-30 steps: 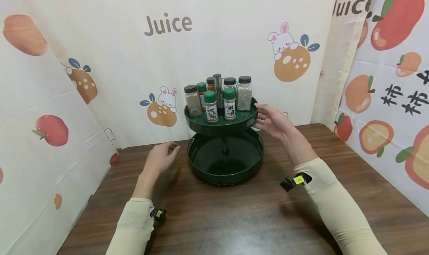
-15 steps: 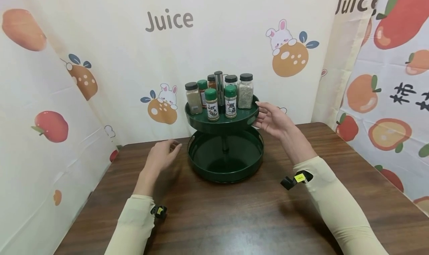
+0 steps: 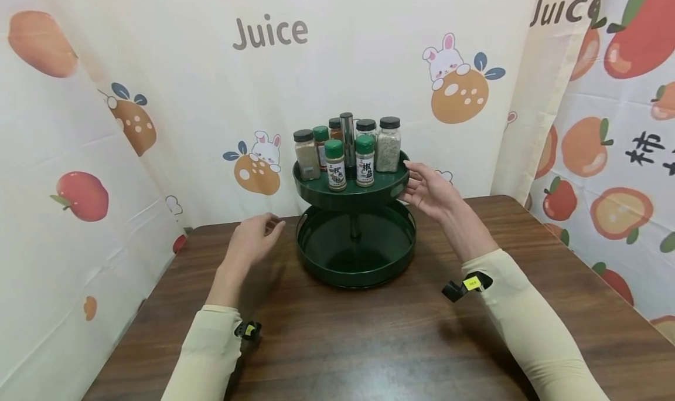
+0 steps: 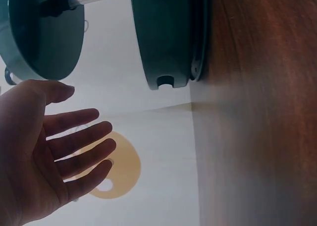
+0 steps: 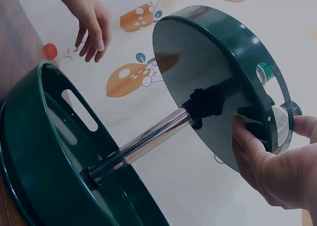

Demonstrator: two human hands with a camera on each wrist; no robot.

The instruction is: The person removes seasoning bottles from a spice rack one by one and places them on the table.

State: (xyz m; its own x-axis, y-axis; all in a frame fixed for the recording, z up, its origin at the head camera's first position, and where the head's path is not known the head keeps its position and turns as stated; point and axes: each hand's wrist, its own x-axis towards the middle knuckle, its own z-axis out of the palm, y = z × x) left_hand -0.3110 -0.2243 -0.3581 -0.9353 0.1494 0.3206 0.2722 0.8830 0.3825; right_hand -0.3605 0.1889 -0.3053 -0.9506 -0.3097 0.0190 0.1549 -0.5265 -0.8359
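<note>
Here, upper tray (image 3: 348,200), gripped by right hand (image 3: 431,191)

Brown wood-grain table (image 3: 348,330), pale hangings (image 3: 358,72) on three sides, printed fruit (image 3: 81,197) and rabbits (image 3: 445,64), "Juice" lettering (image 3: 270,33), soft glare (image 3: 358,377)

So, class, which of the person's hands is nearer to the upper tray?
Right: the right hand holds the upper tray by its edge, while the left hand is apart from it, lower and off to its left.
</note>
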